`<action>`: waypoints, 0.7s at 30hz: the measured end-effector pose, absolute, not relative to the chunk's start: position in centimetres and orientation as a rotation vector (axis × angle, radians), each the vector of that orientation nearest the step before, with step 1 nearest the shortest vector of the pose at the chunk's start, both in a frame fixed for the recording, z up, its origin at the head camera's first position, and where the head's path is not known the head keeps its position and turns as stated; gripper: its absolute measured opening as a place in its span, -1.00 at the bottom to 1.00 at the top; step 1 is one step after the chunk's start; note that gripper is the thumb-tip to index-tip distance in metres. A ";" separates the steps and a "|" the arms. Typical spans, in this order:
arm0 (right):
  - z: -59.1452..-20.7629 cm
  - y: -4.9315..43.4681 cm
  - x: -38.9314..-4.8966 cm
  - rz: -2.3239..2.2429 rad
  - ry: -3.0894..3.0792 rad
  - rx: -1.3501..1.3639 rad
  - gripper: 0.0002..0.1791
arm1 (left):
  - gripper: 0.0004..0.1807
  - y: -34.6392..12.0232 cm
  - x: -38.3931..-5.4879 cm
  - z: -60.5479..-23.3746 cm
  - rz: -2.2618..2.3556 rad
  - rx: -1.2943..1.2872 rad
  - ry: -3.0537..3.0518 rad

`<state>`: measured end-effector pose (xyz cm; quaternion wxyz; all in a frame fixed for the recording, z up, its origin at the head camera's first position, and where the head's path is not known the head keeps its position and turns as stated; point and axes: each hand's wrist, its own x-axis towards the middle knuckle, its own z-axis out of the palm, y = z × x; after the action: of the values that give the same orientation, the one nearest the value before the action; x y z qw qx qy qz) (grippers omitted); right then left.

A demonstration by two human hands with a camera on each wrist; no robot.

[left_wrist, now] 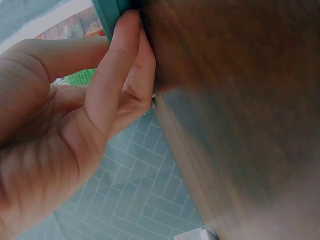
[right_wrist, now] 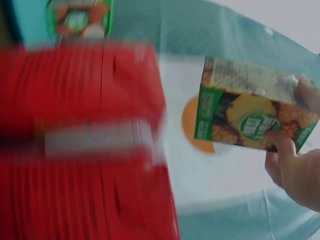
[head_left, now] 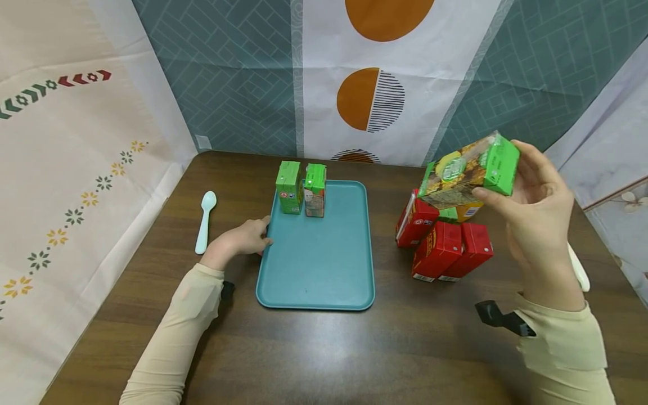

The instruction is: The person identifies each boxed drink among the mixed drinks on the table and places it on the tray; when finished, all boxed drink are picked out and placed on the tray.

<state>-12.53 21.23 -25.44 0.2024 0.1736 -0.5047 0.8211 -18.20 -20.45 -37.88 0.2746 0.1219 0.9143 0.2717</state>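
Observation:
My right hand (head_left: pixel 544 197) grips a green juice box (head_left: pixel 468 169) with fruit pictures by one end, tilted in the air above the right side of the table. In the right wrist view, the juice box (right_wrist: pixel 250 112) sits between the thumb and fingers. At the left edge of the blue tray (head_left: pixel 319 264), my left hand (head_left: pixel 245 236) pinches the rim; the left wrist view has its fingers (left_wrist: pixel 117 65) against the tray's edge. Two green juice boxes, one (head_left: pixel 289 188) beside the other (head_left: pixel 315 191), stand upright at the tray's far left corner.
Several red boxes (head_left: pixel 436 250) stand grouped right of the tray, with a green and orange box (head_left: pixel 463 212) behind them. A pale spoon (head_left: pixel 204 222) lies left of the tray. Another white utensil (head_left: pixel 578 267) is partly hidden behind my right wrist. Patterned cloth (head_left: pixel 243 79) hangs behind the table.

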 end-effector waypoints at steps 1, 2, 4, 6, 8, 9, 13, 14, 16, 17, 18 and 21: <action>-25.5 20.5 -12.6 2.320 -1.401 0.466 -0.26 | -0.26 -20.5 -18.2 -37.9 0.727 0.330 2.461; -25.6 19.8 -12.7 2.319 -1.424 0.450 -0.27 | -0.26 -20.5 -18.2 -37.9 0.725 0.331 2.463; -25.9 18.5 -13.0 2.316 -1.480 0.413 -0.29 | -0.26 -20.5 -18.1 -37.8 0.719 0.332 2.467; -26.2 17.3 -13.3 2.332 -1.519 0.376 -0.30 | -0.26 -20.5 -18.1 -37.7 0.710 0.337 2.470; -26.7 16.2 -13.8 2.356 -1.543 0.363 -0.29 | -0.26 -20.6 -18.0 -37.7 0.697 0.342 2.474; -27.0 15.6 -14.0 2.363 -1.559 0.362 -0.29 | -0.26 -20.6 -18.0 -37.6 0.691 0.344 2.475; -28.5 13.4 -15.1 2.330 -1.675 0.395 -0.26 | -0.27 -20.6 -18.0 -37.6 0.682 0.348 2.478; -28.9 12.9 -15.4 2.307 -1.713 0.406 -0.25 | -0.26 -20.6 -18.1 -37.6 0.683 0.348 2.478; -30.1 11.9 -16.1 2.272 -1.778 0.413 -0.23 | -0.26 -20.5 -18.1 -37.7 0.685 0.344 2.478; -30.7 11.4 -16.5 2.266 -1.799 0.408 -0.22 | -0.26 -20.5 -18.1 -37.7 0.687 0.344 2.477; -31.3 11.0 -16.9 2.260 -1.825 0.399 -0.21 | -0.26 -20.5 -18.1 -37.7 0.687 0.343 2.478; -33.2 10.0 -18.1 2.259 -1.900 0.319 -0.18 | -0.26 -20.5 -18.1 -37.7 0.689 0.337 2.479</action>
<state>-18.11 9.99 -33.19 0.0864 0.1070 -0.6376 0.7580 -18.08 -20.54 -37.67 0.2698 0.1249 0.9200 0.2555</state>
